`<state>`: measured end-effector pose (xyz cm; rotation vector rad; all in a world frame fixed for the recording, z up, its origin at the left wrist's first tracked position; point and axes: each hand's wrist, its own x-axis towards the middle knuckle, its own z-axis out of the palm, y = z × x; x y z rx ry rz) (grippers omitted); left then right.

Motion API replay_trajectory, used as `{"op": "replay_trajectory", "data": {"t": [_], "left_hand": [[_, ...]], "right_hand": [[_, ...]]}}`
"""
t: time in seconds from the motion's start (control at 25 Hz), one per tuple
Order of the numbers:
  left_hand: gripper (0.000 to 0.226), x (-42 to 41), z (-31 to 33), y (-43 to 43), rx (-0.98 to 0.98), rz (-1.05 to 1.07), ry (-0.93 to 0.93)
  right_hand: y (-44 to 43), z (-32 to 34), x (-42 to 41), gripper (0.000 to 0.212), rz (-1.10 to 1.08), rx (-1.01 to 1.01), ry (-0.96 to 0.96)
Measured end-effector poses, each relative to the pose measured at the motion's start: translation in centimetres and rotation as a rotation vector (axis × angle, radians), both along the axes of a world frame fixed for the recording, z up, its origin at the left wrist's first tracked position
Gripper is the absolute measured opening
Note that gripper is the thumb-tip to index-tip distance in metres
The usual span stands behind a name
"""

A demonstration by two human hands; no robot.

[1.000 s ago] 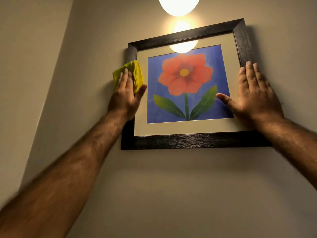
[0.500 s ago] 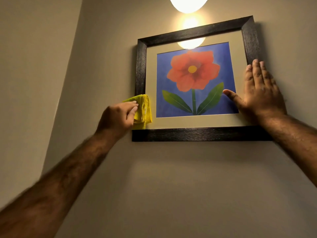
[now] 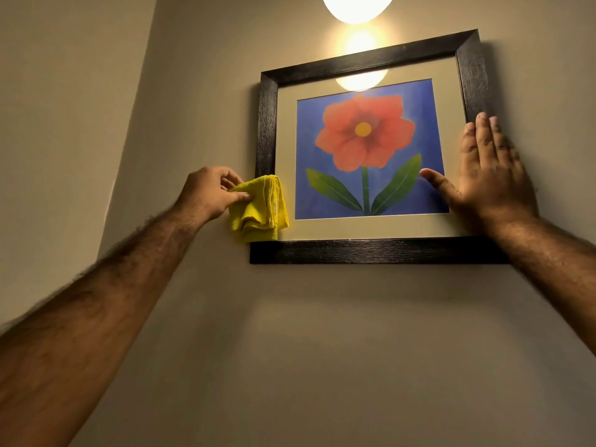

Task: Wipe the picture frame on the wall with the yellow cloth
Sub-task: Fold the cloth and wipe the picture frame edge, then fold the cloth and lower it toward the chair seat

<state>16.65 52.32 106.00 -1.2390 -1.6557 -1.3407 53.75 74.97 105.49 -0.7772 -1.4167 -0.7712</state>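
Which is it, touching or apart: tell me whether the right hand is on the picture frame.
Touching. The head view shows the right hand laid flat over the picture frame at its right side, palm covering the lower right corner.
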Motion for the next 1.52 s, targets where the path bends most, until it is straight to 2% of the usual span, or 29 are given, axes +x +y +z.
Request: {"op": "replay_trajectory", "data": {"t": [0.2,0.28,0.4,0.48,0.6,0.76,0.88,1.0,1.08,1.2,1.28,1.52], "left_hand": [[0.03,0.7,-1.4,-0.2,0.089,-0.102,-0.052],[0.03,0.7,-1.8,-0.5,0.111,-0.133,-0.068],[0.027,0.3,-2.7,-1.2,0.142,-0.245,-0.104],[0.023,-0.3,-3.5,-2.5,0.173,-0.355,-0.134],[0.022,-1.8,-5.3,-5.4,0.173,-0.468,-0.134],[0.02,-4.5,-8.8,-9.4,0.209,-0.451,-0.176],[0.021,-6.6,-11.7,-11.8,0.163,-0.541,-0.363],[0.012,-9.9,-15.9,-14.7,0.079,-0.64,-0.582],[0.012,-12.1,-19.4,-16.4,0.126,-0.592,-0.663],[0.012,-14.9,-26.0,-18.9,0.233,-0.467,-0.768],[0.014,-16.6,-31.4,-21.1,0.239,-0.369,-0.849],[0.015,-20.8,-47.3,-29.4,0.24,-0.131,-1.092]], "right_hand": [[-2.6,-0.8,-1.0,0.109,0.051,-0.05,-0.021],[-5.8,-1.4,-4.3,0.103,0.184,-0.022,-0.15],[-11.4,-2.4,-11.2,0.092,0.478,-0.033,-0.455],[-14.6,-2.8,-15.6,0.093,0.635,-0.07,-0.517],[-17.8,-3.5,-20.6,0.098,0.863,-0.26,-0.414],[-19.3,-6.0,-25.7,0.063,1.213,-0.653,-0.304],[-20.0,-8.4,-28.5,0.047,1.336,-0.853,-0.316],[-21.1,-11.9,-32.3,0.03,1.503,-1.02,-0.302],[-21.6,-14.7,-35.0,0.036,1.56,-1.179,-0.35],[-22.8,-20.0,-39.2,0.053,1.571,-1.47,-0.56],[-24.2,-24.6,-42.4,0.052,1.548,-1.607,-0.686],[-30.6,-40.6,-51.5,0.049,1.465,-1.867,-0.882]]}}
